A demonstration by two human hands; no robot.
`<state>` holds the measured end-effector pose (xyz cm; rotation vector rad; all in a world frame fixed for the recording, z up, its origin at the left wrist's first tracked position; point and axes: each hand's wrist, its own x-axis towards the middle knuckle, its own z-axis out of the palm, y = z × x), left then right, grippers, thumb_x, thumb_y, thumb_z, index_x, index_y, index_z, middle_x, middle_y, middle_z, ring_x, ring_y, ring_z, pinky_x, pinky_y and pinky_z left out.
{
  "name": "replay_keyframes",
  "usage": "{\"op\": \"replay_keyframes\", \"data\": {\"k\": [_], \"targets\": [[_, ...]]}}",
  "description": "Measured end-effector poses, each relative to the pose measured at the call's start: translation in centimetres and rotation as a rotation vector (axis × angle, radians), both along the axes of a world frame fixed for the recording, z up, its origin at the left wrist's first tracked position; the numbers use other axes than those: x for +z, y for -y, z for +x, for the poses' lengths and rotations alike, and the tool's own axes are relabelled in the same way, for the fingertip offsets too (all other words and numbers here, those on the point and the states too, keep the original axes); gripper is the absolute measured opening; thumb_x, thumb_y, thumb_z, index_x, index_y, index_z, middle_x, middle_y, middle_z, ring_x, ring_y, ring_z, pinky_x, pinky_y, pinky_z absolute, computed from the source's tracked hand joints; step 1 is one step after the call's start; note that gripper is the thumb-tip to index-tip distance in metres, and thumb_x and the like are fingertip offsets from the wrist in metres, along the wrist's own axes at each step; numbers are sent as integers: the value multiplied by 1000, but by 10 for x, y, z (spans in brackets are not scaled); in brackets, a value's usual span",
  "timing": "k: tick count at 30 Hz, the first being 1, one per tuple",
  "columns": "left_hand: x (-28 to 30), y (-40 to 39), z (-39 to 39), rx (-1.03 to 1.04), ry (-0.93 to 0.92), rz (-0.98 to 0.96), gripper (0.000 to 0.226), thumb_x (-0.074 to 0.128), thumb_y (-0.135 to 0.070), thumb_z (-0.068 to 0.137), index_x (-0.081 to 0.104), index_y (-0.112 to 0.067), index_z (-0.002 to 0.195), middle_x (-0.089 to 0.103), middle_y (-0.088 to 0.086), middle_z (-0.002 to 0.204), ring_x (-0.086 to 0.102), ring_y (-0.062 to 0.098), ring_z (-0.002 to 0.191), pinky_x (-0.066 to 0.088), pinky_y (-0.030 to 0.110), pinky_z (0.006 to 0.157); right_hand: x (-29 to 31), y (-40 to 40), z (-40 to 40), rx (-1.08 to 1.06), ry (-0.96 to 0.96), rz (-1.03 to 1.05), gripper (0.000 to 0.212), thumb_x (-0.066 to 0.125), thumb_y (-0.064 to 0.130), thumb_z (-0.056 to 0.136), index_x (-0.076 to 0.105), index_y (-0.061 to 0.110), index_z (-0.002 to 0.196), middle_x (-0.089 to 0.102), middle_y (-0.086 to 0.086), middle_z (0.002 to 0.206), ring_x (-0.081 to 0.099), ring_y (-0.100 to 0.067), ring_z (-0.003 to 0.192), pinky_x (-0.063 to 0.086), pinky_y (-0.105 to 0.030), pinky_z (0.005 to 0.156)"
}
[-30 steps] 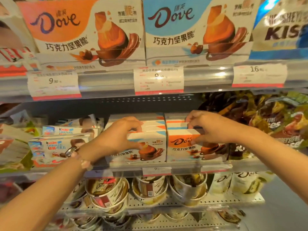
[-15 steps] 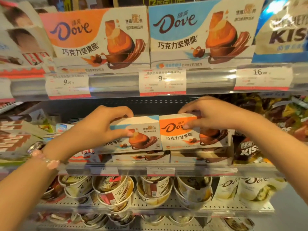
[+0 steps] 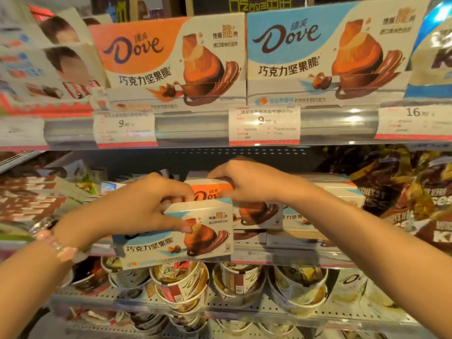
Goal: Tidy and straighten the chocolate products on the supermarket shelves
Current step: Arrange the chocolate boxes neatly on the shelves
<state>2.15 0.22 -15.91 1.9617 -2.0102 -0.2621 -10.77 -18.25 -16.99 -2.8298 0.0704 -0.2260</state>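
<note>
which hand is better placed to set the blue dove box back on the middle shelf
Left. The left hand already grips the blue Dove box; the right hand is occupied holding the orange Dove box.

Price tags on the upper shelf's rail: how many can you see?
3: the left price tag under the orange display carton, the middle price tag under the blue one, the right price tag reading 16. More may lie beyond the frame.

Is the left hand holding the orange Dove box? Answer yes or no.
No, the left hand grips the blue Dove box, while the right hand holds the orange Dove box.
</note>
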Motion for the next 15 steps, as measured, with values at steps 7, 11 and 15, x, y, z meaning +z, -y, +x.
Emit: {"op": "replay_keyframes", "data": {"k": [7, 11, 15], "targets": [[-5, -2, 0, -4, 7, 3, 32, 74, -46, 69, 67, -22, 90, 62, -9, 72, 55, 11, 64, 45, 29, 58, -8, -7, 17, 41, 86, -40, 38, 70, 29, 81, 58, 23, 116, 62, 12, 97, 44, -3, 85, 38, -23, 71], [-5, 0, -6, -22, 20, -9, 34, 71, -47, 69, 69, -23, 92, 58, -25, 72, 52, 0, 62, 37, 12, 53, -16, -5, 13, 25, 136, -63, 39, 69, 31, 82, 56, 25, 118, 46, 27, 81, 38, 7, 72, 28, -13, 62], [-6, 1, -7, -1, -34, -2, 46, 65, -56, 65, 70, -27, 101, 68, -21, 90, 62, 1, 80, 50, 22, 67, -27, 3, 6, -1, 84, -40, 40, 69, 28, 82, 56, 25, 120, 63, 7, 116, 51, -3, 90, 41, -18, 70]]}}
